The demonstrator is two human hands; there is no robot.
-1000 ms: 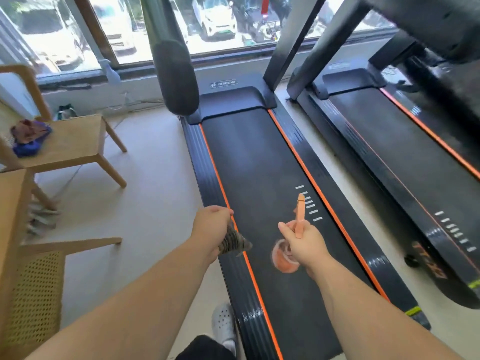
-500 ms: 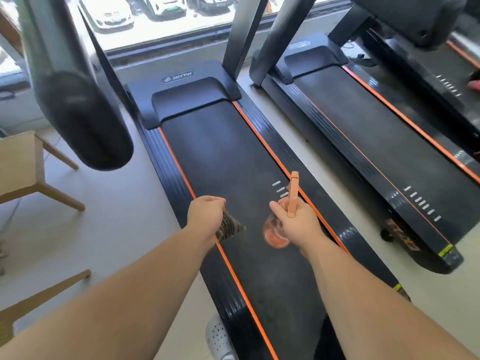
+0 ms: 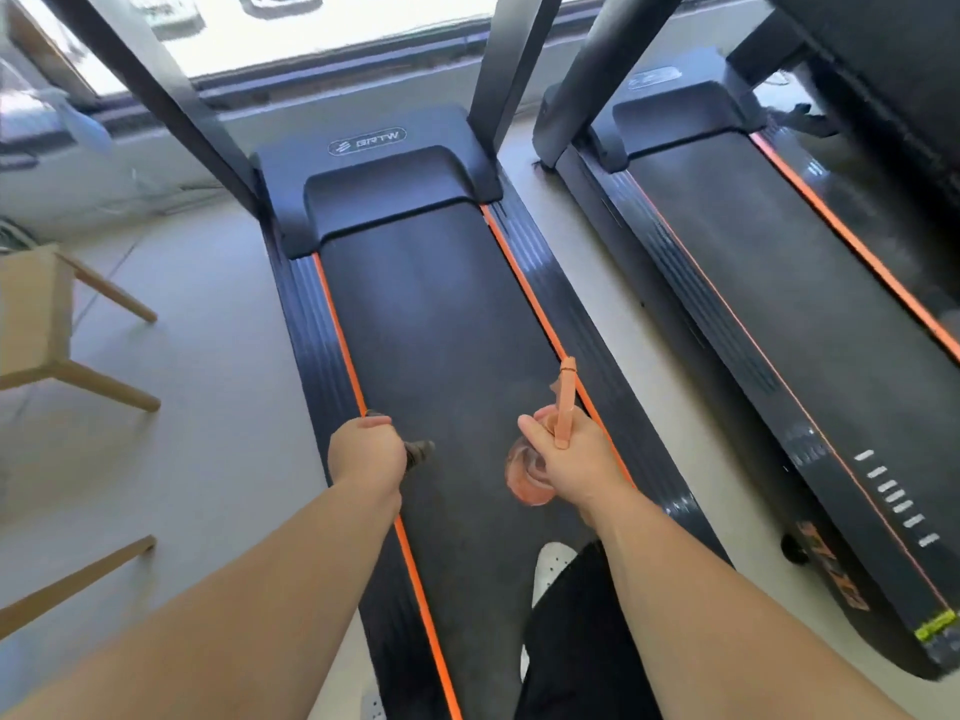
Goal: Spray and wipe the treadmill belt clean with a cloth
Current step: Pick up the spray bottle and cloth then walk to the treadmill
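head view: left hand (image 3: pixel 366 452) is clenching a dark cloth (image 3: pixel 420 452), mostly hidden, possibly striped; right hand (image 3: pixel 574 459) is wrapping round an orange spray bottle (image 3: pixel 524 478); both are hanging above the treadmill belt (image 3: pixel 441 330), mid-length.

belt (image 3: pixel 441 324): black | side strips (image 3: pixel 535 298): orange | spray bottle (image 3: pixel 527 472): translucent orange | cloth (image 3: pixel 418 452): dark striped

A cloth (image 3: pixel 418 451) in the left hand (image 3: pixel 367 451) and a spray bottle (image 3: pixel 540 462) in the right hand (image 3: pixel 569 459) hang side by side over the treadmill belt (image 3: pixel 441 330), chair (image 3: pixel 39 324) left, second treadmill (image 3: pixel 779 304) right.
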